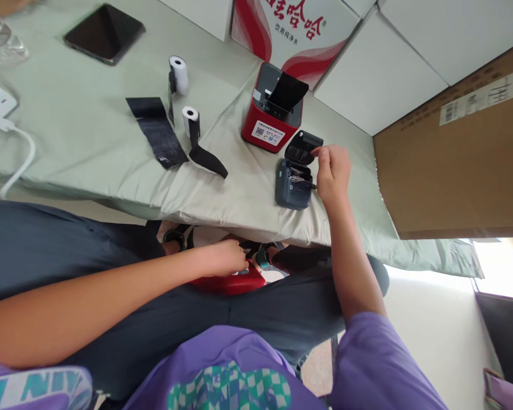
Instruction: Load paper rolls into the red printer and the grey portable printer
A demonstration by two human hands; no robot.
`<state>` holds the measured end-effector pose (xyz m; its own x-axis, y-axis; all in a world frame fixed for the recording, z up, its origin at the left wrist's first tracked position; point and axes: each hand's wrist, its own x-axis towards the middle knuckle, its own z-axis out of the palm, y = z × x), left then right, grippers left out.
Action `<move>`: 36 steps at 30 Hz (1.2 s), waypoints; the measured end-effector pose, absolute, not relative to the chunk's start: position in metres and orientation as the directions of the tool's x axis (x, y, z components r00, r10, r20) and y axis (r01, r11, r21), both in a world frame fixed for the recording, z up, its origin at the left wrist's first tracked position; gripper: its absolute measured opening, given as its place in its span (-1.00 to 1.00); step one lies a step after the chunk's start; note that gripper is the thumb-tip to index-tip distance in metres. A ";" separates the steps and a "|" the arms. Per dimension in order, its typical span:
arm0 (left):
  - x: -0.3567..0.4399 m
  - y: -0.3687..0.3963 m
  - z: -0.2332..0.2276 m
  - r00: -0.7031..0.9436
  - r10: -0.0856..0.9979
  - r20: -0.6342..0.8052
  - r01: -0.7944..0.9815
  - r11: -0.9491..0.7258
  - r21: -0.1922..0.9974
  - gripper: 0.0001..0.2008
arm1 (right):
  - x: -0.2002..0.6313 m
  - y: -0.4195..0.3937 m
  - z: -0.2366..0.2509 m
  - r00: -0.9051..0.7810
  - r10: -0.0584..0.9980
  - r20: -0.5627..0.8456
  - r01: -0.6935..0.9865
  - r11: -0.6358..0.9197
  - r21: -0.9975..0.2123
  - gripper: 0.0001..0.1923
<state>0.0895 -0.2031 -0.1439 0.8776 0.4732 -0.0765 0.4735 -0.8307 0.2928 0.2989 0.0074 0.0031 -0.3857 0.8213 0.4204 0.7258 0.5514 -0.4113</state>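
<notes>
My right hand [332,171] rests at the open lid of a small dark blue printer [293,185] on the green-covered table, fingers pinched at the lid's edge. My left hand [228,256] is down at my lap, gripping a red object [231,283] that lies between my knees. A red printer [273,111] with its black lid raised stands just beyond the blue one. Two white paper rolls [178,74] [191,121] with black strips [156,131] trailing from them lie to the left.
A black phone [105,33] lies at the far left of the table. A white cable [19,165] runs off the left edge. White boxes [376,74], a red-and-white carton [294,28] and a brown cardboard box [457,165] line the back and right.
</notes>
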 end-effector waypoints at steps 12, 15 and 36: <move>0.087 -0.200 -0.126 0.861 0.498 -0.108 0.503 -0.799 0.329 -0.88 | 0.297 -0.006 0.032 -0.404 0.844 0.353 0.673 0.536 -0.509 -0.40; 0.088 -0.200 -0.119 0.863 0.482 -0.152 0.505 -0.808 0.304 -0.88 | 0.299 -0.018 0.037 -0.394 0.852 0.345 0.666 0.523 -0.532 -0.43; 0.105 -0.204 -0.120 0.884 0.452 -0.115 0.466 -0.839 0.282 -0.94 | 0.272 -0.045 0.059 -0.474 0.879 0.038 0.855 0.471 -0.218 -0.24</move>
